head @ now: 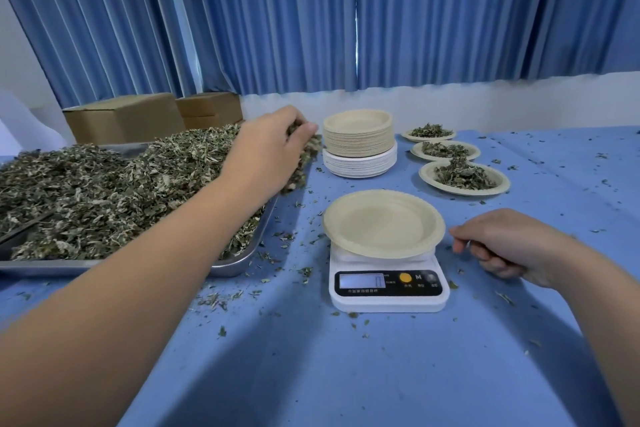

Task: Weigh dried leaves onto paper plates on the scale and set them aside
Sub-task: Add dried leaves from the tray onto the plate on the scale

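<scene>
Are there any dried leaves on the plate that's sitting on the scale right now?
No, the paper plate on the scale is bare, while the left hand grips leaves over at the tray.

Matt paper plate (382,222) on glossy white plastic scale (388,300), shiny metal tray (239,262), blue cloth (346,374).

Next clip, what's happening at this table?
The left hand grabs a handful of dried leaves from the heaped metal tray. An empty paper plate sits on the scale, which reads zero. The right hand is beside the scale, fingers loosely curled. Three filled plates are set aside at the back right.
</scene>
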